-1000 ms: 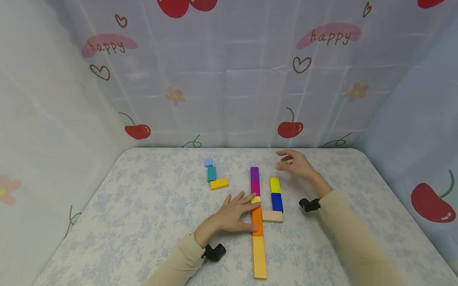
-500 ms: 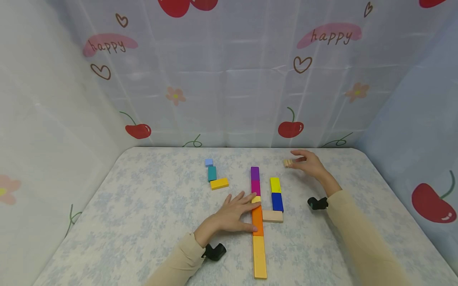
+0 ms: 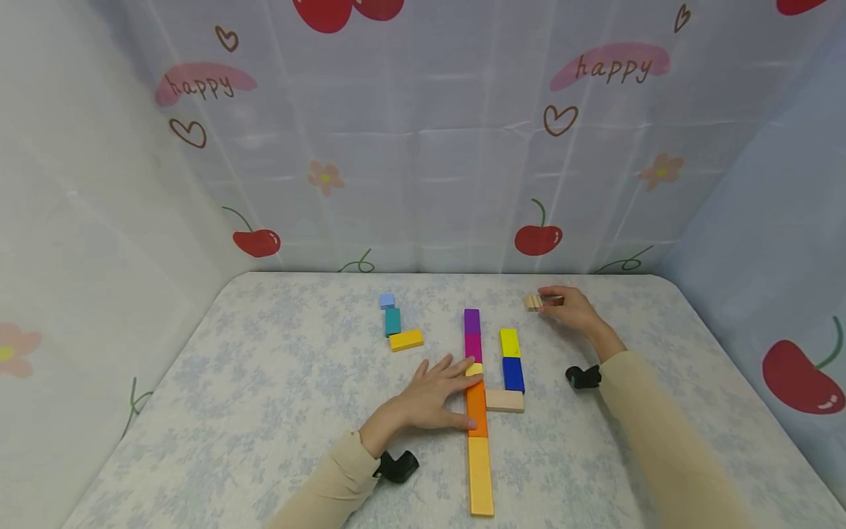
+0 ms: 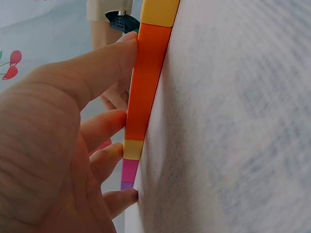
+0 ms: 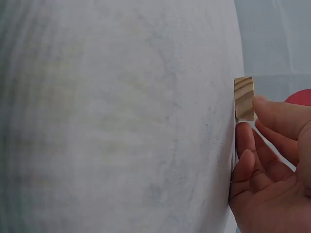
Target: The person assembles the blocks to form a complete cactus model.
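Note:
My left hand rests with spread fingers along the left side of a straight row of blocks. In the left wrist view its thumb and fingertips touch the orange block and the small yellow block. Beyond these come the magenta block and purple block; the long yellow block forms the near end. At the back right, my right hand has fingertips at the right end of a small plain wooden block. The thumb touches that wooden block in the right wrist view; no full grip shows.
Right of the row lie a bright yellow block, a blue block and a plain wooden block. To the left are a light blue cube, a teal block and a yellow block. A curtain backs the table.
My right hand moved right, off from over the small wooden block, then its fingers came down and closer to the block's right end. The left hand and the row have stayed put.

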A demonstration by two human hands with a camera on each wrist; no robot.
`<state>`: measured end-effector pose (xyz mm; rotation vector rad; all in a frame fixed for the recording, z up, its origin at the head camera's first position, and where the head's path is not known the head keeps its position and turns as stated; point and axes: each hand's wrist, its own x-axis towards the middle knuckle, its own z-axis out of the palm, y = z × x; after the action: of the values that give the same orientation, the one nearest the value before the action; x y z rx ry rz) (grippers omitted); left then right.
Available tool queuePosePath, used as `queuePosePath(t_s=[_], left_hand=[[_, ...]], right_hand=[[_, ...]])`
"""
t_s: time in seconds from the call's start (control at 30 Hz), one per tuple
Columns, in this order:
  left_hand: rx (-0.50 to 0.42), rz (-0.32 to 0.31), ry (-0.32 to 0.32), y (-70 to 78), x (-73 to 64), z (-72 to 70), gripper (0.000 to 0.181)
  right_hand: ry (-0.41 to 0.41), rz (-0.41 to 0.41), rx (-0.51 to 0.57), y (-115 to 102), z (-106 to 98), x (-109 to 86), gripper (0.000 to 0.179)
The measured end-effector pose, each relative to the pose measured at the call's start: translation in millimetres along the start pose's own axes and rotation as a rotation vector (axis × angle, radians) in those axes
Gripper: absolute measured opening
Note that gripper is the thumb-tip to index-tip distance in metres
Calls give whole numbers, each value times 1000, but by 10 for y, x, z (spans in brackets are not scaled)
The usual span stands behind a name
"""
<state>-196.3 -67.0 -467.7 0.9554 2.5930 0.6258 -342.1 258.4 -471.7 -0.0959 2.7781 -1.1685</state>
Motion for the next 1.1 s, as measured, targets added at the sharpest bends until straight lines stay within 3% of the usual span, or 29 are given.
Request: queuePosePath(t_s=[0.77,1.1], left_hand=[[5,8,-1,-15,12,1,75],[2,-5,-7,-10,7,-6,75]], right_hand=[[57,-13,-64,-55,41,36,40],[58,-36,34,-387,71,107,40]])
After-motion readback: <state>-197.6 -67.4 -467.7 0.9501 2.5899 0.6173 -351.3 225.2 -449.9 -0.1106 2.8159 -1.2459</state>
